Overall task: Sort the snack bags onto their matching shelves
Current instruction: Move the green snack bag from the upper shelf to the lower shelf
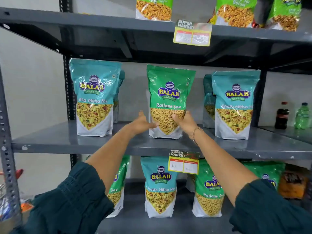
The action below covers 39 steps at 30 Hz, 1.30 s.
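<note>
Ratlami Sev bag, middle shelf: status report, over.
Both hands open, left hand and right hand flanking the green Ratlami Sev bag, no firm grip. Bag upright on middle shelf between teal Khatta Mitha Mix bags. Nothing blocking.

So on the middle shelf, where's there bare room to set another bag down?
Bare middle shelf shows left of the left Khatta Mitha bag, and in the gaps either side of the Ratlami Sev bag, though the left hand and right hand reach there. The right Khatta Mitha bag end is crowded.
</note>
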Tool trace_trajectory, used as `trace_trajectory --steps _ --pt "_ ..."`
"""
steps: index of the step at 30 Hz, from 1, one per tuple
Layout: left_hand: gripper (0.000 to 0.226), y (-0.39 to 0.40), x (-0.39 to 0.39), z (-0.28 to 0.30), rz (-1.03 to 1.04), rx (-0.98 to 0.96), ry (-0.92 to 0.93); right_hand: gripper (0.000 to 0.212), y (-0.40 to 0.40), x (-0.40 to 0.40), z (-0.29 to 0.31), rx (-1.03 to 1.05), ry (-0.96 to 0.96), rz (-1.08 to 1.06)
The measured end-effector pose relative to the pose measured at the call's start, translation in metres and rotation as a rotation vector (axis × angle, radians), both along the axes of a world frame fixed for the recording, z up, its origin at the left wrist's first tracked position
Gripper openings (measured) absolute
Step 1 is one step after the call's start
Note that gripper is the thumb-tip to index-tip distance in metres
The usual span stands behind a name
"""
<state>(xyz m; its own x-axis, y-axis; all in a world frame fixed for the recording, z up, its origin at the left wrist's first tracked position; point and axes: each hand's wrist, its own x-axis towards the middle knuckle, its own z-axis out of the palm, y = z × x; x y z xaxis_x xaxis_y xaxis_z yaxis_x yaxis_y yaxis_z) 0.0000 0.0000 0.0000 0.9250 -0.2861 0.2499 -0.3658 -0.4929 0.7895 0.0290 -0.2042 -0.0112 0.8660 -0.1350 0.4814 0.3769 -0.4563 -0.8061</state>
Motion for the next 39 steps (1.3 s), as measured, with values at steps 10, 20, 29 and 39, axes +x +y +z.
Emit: trace_trajectory --steps 10,20,29,39 --pt "0.05 -0.01 0.02 -0.008 0.17 -0.138 -0.151 0.047 -0.003 -0.023 0.002 0.069 0.003 0.095" --pt "0.058 0.024 -0.053 -0.01 0.194 -0.178 -0.309 0.045 0.019 -0.097 0.003 0.159 -0.109 0.174" --pt "0.075 0.063 -0.147 -0.025 0.149 -0.18 -0.342 0.034 0.05 -0.2 -0.013 0.191 -0.203 0.156" --pt "0.041 0.089 -0.187 -0.125 0.151 -0.28 -0.209 0.038 0.074 -0.24 -0.112 0.247 -0.091 0.186"
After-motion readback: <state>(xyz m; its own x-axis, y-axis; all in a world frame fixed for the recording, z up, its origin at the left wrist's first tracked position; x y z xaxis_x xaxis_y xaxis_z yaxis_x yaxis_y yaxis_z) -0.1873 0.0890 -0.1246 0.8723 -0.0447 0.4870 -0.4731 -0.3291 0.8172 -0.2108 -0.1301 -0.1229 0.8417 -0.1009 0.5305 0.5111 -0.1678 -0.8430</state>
